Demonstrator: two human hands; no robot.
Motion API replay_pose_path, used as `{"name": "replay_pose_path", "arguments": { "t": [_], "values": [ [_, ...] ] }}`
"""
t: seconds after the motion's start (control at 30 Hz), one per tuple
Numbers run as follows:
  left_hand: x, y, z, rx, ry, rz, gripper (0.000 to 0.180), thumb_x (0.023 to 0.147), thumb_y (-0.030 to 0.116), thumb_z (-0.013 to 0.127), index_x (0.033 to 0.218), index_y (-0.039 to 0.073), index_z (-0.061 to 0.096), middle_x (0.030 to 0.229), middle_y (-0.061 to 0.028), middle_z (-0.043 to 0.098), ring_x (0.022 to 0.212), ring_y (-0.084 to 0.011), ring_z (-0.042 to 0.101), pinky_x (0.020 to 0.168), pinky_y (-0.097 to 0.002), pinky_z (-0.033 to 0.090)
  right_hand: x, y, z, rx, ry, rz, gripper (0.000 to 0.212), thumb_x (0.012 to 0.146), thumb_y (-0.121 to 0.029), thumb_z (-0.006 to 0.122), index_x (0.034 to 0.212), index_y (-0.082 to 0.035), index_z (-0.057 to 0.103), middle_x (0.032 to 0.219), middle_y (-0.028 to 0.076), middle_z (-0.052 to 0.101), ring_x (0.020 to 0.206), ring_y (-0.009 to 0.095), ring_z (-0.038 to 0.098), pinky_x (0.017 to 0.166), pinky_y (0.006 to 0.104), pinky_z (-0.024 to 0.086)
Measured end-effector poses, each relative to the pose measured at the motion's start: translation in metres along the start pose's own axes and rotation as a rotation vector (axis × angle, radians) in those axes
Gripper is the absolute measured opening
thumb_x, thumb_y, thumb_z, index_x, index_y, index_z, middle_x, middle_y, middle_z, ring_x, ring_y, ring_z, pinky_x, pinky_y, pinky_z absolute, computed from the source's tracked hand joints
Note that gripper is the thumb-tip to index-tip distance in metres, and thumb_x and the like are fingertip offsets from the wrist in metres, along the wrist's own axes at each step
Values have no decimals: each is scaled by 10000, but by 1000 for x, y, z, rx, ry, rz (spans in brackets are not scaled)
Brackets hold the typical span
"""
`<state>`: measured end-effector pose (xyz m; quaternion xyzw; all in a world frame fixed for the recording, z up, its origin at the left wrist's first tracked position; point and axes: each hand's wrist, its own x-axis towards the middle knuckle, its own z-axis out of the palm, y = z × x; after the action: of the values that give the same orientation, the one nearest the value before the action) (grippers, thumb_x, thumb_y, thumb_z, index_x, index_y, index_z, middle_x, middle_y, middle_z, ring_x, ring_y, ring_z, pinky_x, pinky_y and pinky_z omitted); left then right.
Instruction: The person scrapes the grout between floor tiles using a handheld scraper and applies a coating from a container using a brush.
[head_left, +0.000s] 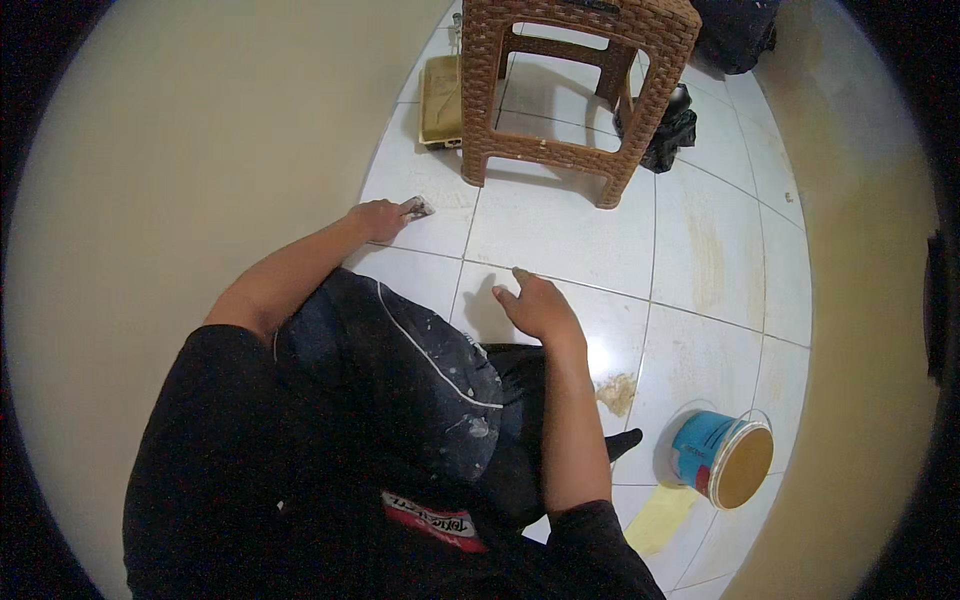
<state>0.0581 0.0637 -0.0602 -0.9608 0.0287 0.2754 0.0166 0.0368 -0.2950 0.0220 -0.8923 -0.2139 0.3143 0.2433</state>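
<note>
My left hand is closed around what looks like a scraper, its whitish blade end held low against the tiled floor beside the wall. Faint tan smears show on the tile just past the blade. Over the floor to the right, my right hand holds nothing; its thumb and forefinger are apart, and the other fingers are partly hidden. My dark trousers, spotted with white, lie between the two arms.
A brown woven-pattern stool stands ahead, partly covering a tan-coated paint tray. Black plastic bag sits behind its right leg. At lower right are a blue bucket and yellow sheet. Walls rise on both sides.
</note>
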Motion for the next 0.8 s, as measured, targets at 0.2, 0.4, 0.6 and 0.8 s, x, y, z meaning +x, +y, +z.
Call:
{"name": "replay_pose_path", "arguments": {
  "t": [0.2, 0.4, 0.6, 0.8],
  "values": [
    [8, -4, -1, -26, -13, 4, 534, 992, 361, 364, 1460, 128, 254, 1033, -264, 644, 956, -429, 629, 862, -525, 502, -1, 4, 6, 2, 32, 1, 656, 922, -437, 505, 1350, 55, 441, 1292, 267, 538, 1209, 376, 523, 1026, 437, 423],
    [10, -9, -1, -31, 12, -27, 551, 992, 378, 360, 1482, 153, 250, 1043, -272, 644, 948, -438, 632, 878, -523, 502, 4, 8, 7, 3, 62, -15, 653, 922, -440, 503, 1352, 48, 442, 1287, 267, 541, 1209, 380, 522, 1028, 437, 420],
    [-2, 5, -27, -31, -100, -80, 532, 988, 338, 338, 1479, 138, 293, 1177, -248, 605, 1069, -404, 598, 940, -504, 470, 2, 10, 6, 11, 6, 15, 652, 919, -438, 508, 1356, 41, 441, 1268, 270, 554, 1179, 381, 543, 1014, 438, 432],
    [8, -11, -21, -5, -102, -105, 523, 986, 347, 337, 1478, 175, 297, 1176, -250, 606, 1083, -410, 590, 952, -508, 460, 5, 6, 8, 1, 20, 12, 644, 923, -438, 504, 1358, 33, 441, 1243, 273, 567, 1154, 386, 558, 996, 453, 443]
  ]
}}
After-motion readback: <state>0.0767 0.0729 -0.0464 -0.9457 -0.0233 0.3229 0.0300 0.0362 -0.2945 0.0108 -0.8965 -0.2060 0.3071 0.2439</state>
